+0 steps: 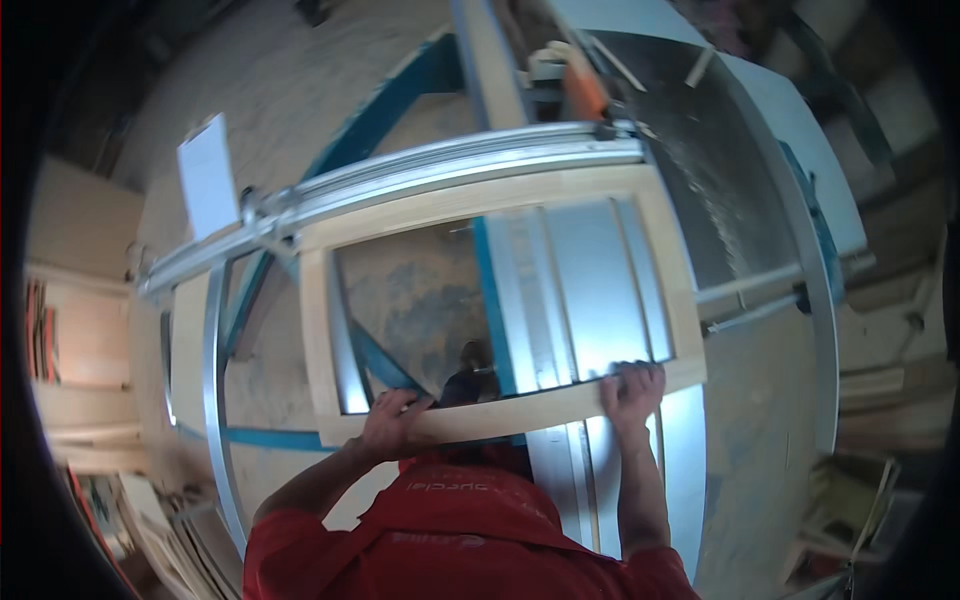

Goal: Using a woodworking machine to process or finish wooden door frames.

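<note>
The rectangular frame is made of pale, smooth, matt wood. Grooved, glossy metal is seen in the table panel beneath it and the rail along its far side. The dark tabletop off its far right corner is perhaps faced with dull metal.

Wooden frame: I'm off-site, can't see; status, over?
Left hand, right hand on near rail of wooden frame. Frame partly over grooved metal table, far rail along aluminium fence. Pale debris beyond, right.

Inside the wooden frame, room opened downward left of the metal table, which blocked the right; a blue beam crossed below. A metal rail barred the far side.
</note>
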`<action>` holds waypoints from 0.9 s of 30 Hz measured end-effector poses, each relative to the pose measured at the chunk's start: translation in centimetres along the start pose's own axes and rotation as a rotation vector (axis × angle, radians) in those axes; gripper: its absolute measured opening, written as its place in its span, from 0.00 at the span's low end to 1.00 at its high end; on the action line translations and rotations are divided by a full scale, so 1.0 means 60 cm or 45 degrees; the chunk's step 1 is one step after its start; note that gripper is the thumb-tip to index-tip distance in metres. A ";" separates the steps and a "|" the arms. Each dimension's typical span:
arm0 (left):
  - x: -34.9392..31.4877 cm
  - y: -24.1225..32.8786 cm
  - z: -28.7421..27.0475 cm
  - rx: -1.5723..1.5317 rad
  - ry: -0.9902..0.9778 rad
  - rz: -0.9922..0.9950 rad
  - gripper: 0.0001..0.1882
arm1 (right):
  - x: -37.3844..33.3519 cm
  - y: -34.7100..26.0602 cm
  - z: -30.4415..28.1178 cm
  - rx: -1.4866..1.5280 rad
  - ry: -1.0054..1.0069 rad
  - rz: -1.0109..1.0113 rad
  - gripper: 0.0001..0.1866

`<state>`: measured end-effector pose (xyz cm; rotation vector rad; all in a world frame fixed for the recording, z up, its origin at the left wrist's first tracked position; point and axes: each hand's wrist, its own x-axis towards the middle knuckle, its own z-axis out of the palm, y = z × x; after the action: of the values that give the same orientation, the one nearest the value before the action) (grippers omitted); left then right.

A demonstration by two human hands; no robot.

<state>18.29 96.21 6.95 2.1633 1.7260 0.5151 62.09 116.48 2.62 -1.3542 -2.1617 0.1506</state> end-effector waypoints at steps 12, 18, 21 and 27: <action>0.622 -0.143 -0.092 0.416 0.384 0.061 0.50 | 0.065 -0.014 0.000 -0.045 0.139 0.143 0.19; 0.779 -0.172 -0.071 0.600 0.301 -0.027 0.64 | 0.085 -0.004 -0.002 -0.073 0.060 0.227 0.20; 0.808 -0.167 -0.047 0.665 0.285 -0.062 0.71 | 0.098 -0.004 -0.021 -0.048 0.046 0.266 0.20; 0.838 -0.160 -0.046 0.800 0.358 0.002 0.76 | 0.116 0.002 -0.025 -0.004 0.054 0.299 0.19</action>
<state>18.96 147.42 8.79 2.6020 2.2762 0.3101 60.74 122.17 6.71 -1.5963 -1.9638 0.2074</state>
